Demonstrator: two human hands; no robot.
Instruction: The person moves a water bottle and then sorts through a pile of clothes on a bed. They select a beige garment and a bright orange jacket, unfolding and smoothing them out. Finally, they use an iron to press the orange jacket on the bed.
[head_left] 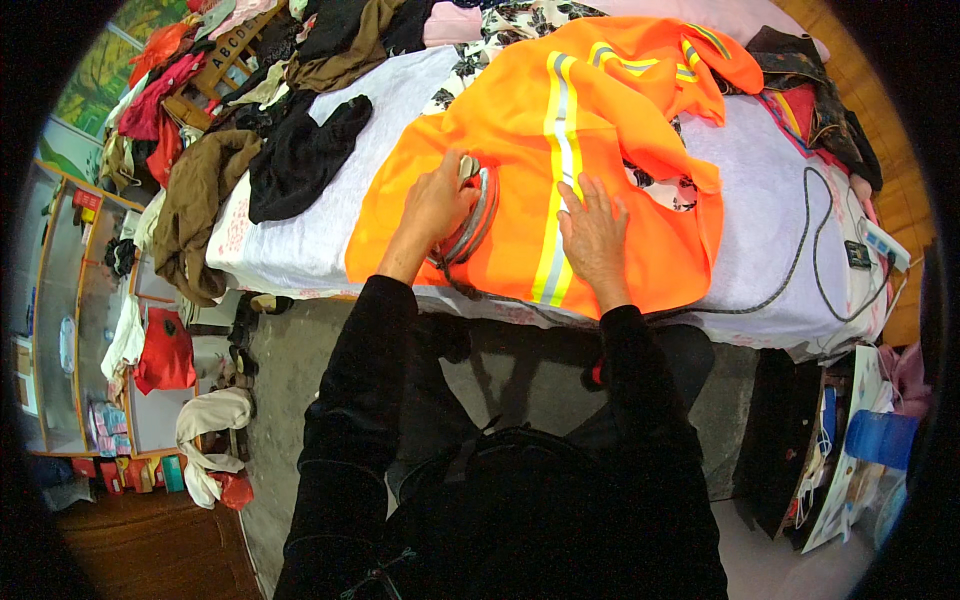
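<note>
A bright orange garment (pixel 500 125) with yellow and silver reflective stripes lies spread over a pale sheet (pixel 765 230). My left hand (pixel 435 205) is closed round the handle of a clothes iron (pixel 483 218), which rests on the orange cloth left of the long stripe. The hand hides part of the iron. My right hand (pixel 596 235) lies on the garment, fingers stretched out, with the fingertips at the edge of the long reflective stripe (pixel 559 150). Folds and a sleeve of the garment are bunched toward the far side.
A dark cord (pixel 800 262) runs along the near edge and loops at right, beside a small black socket block (pixel 857 255). Black cloth (pixel 305 165) and brown clothing (pixel 200 190) lie at left. Clothes are piled at the far left. A glass-fronted cabinet (pixel 85 310) stands left.
</note>
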